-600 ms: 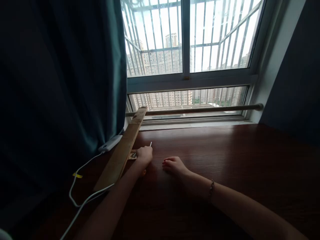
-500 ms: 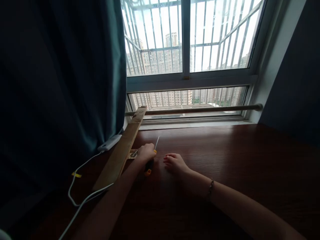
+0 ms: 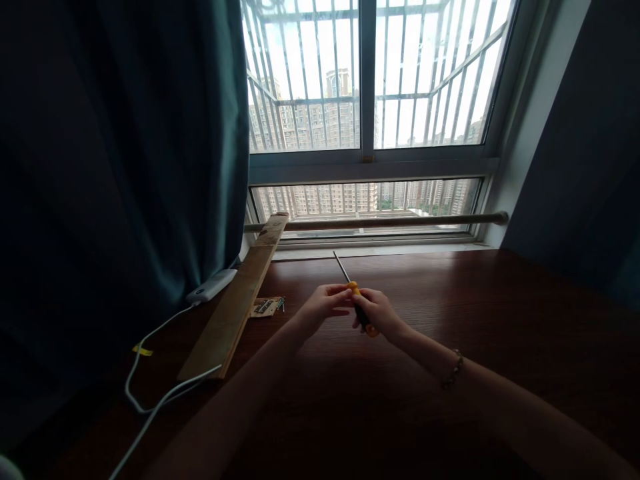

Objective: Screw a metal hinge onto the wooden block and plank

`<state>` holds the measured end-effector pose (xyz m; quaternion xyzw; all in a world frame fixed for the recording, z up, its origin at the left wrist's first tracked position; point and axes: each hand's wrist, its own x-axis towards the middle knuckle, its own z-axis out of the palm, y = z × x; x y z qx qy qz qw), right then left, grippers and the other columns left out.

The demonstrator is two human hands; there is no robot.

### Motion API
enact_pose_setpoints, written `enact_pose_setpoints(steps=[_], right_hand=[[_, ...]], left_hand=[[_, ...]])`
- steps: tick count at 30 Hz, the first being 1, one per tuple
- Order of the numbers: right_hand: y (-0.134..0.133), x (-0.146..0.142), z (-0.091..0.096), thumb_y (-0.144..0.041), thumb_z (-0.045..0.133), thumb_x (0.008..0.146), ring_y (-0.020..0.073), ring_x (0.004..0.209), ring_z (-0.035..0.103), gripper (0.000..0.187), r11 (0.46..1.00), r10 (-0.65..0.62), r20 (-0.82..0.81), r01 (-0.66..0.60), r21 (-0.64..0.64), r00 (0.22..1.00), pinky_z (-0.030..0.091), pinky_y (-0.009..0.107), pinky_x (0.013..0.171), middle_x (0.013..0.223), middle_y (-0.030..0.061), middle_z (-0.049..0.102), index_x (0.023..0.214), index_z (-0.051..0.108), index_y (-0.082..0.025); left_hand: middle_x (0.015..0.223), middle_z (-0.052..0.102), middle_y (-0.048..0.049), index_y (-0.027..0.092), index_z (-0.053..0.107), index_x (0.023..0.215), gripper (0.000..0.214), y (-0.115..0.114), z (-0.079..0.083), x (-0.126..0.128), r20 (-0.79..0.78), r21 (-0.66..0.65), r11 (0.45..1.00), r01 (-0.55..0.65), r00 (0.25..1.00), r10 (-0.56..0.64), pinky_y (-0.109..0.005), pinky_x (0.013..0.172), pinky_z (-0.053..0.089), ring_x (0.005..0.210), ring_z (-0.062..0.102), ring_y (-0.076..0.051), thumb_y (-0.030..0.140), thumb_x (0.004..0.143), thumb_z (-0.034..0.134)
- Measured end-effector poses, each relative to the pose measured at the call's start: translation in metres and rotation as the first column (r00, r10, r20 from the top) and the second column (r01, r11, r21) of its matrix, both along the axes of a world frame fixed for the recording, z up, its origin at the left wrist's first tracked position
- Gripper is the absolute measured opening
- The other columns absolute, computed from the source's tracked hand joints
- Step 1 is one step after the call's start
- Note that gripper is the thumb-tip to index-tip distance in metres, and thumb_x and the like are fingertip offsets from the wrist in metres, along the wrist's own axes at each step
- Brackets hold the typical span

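A screwdriver (image 3: 361, 313) with a black and yellow handle and a thin metal shaft is held above the table, its tip pointing away and slightly left. My right hand (image 3: 381, 312) is closed around the handle. At the yellow collar, the fingertips of my left hand (image 3: 325, 305) pinch the screwdriver from the other side. To the left, a small piece of brown card (image 3: 264, 307) with dark metal parts on it lies beside the long wooden board. Several screws (image 3: 281, 305) rest at its right edge.
The wooden board (image 3: 235, 300) slants up to a rail (image 3: 400, 221) before the barred window. Beside it lie a white power strip or adapter (image 3: 213, 287) and a white cable (image 3: 150, 407). A dark curtain (image 3: 200, 167) hangs left, above the reddish-brown tabletop (image 3: 425, 287).
My left hand has brought the screwdriver rightward from beside the card. My right hand has moved right and closed on its handle. The card and screws are now uncovered.
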<state>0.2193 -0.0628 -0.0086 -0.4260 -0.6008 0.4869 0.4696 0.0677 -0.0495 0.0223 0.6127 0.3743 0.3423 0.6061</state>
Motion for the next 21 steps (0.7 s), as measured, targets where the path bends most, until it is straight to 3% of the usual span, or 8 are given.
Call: enact_pose_setpoints(steps=[4, 7, 9, 11, 13, 15, 17, 21], right_hand=[[-0.022, 0.059, 0.001, -0.044, 0.048, 0.077, 0.0155, 0.044, 0.061, 0.036, 0.994, -0.076, 0.243, 0.056, 0.09, 0.967, 0.043, 0.023, 0.033, 0.078, 0.0061, 0.066, 0.09, 0.061, -0.014], [-0.034, 0.109, -0.001, -0.041, 0.048, 0.079, 0.0165, 0.049, 0.062, 0.035, 0.945, -0.309, 0.473, 0.209, 0.252, 0.825, 0.047, 0.025, 0.045, 0.076, 0.0052, 0.067, 0.098, 0.062, -0.015], [-0.035, 0.146, -0.004, -0.039, 0.049, 0.078, 0.0204, 0.064, 0.066, 0.035, 0.882, -0.468, 0.595, 0.302, 0.362, 0.654, 0.05, 0.029, 0.061, 0.086, 0.0073, 0.069, 0.102, 0.062, -0.016], [-0.032, 0.186, -0.009, -0.037, 0.051, 0.076, 0.0276, 0.085, 0.064, 0.036, 0.787, -0.611, 0.679, 0.404, 0.466, 0.407, 0.047, 0.033, 0.071, 0.094, 0.0109, 0.068, 0.101, 0.064, -0.016], [-0.029, 0.224, -0.016, -0.038, 0.049, 0.077, 0.0296, 0.088, 0.062, 0.037, 0.737, -0.632, 0.738, 0.48, 0.477, 0.236, 0.046, 0.034, 0.071, 0.097, 0.0121, 0.067, 0.104, 0.064, -0.016], [-0.026, 0.258, -0.024, -0.04, 0.048, 0.077, 0.0308, 0.088, 0.062, 0.04, 0.71, -0.604, 0.785, 0.539, 0.454, 0.135, 0.045, 0.034, 0.07, 0.097, 0.0138, 0.067, 0.106, 0.063, -0.016], [-0.025, 0.283, -0.031, -0.042, 0.048, 0.076, 0.0321, 0.088, 0.061, 0.042, 0.707, -0.545, 0.834, 0.581, 0.402, 0.086, 0.044, 0.034, 0.067, 0.095, 0.015, 0.067, 0.106, 0.063, -0.017], [-0.022, 0.309, -0.041, -0.044, 0.047, 0.075, 0.0339, 0.086, 0.062, 0.041, 0.714, -0.408, 0.911, 0.641, 0.281, 0.055, 0.042, 0.035, 0.062, 0.093, 0.0174, 0.066, 0.1, 0.065, -0.016]], left_hand=[[0.114, 0.059, -0.0113, 0.021, 0.046, 0.125, 0.056, -0.014, -0.016, 0.026, -0.1, 0.073, 0.974, 0.216, 0.973, -0.208, -0.031, 0.07, 0.048, 0.086, 0.063, -0.02, 0.043, 0.074, 0.059], [0.096, 0.066, -0.009, 0.016, 0.057, 0.109, 0.04, -0.023, -0.039, 0.04, -0.324, 0.385, 0.903, 0.192, 0.944, -0.063, -0.026, 0.065, 0.046, 0.077, 0.062, -0.016, 0.039, 0.077, 0.057], [0.081, 0.066, -0.0063, 0.015, 0.062, 0.091, 0.026, -0.026, -0.055, 0.043, -0.441, 0.632, 0.75, 0.193, 0.886, 0.143, -0.024, 0.061, 0.043, 0.069, 0.059, -0.014, 0.036, 0.082, 0.05], [0.07, 0.064, -0.0037, 0.016, 0.06, 0.076, 0.028, -0.029, -0.069, 0.042, -0.496, 0.795, 0.538, 0.28, 0.81, 0.312, -0.023, 0.055, 0.038, 0.06, 0.056, -0.011, 0.032, 0.087, 0.04], [0.06, 0.06, -0.0011, 0.016, 0.056, 0.068, 0.031, -0.03, -0.079, 0.039, -0.517, 0.853, 0.322, 0.412, 0.753, 0.408, -0.023, 0.049, 0.033, 0.051, 0.052, -0.01, 0.028, 0.089, 0.035], [0.054, 0.056, 0.0013, 0.016, 0.052, 0.066, 0.029, -0.031, -0.084, 0.037, -0.516, 0.849, 0.154, 0.506, 0.728, 0.452, -0.023, 0.046, 0.029, 0.044, 0.048, -0.009, 0.024, 0.089, 0.035], [0.053, 0.054, 0.0026, 0.017, 0.049, 0.065, 0.027, -0.032, -0.085, 0.037, -0.505, 0.839, 0.071, 0.54, 0.724, 0.47, -0.024, 0.045, 0.027, 0.042, 0.046, -0.008, 0.023, 0.088, 0.036], [0.052, 0.052, 0.0036, 0.017, 0.046, 0.064, 0.025, -0.034, -0.083, 0.038, -0.496, 0.846, 0.075, 0.528, 0.727, 0.475, -0.023, 0.045, 0.027, 0.042, 0.046, -0.008, 0.022, 0.087, 0.038]])
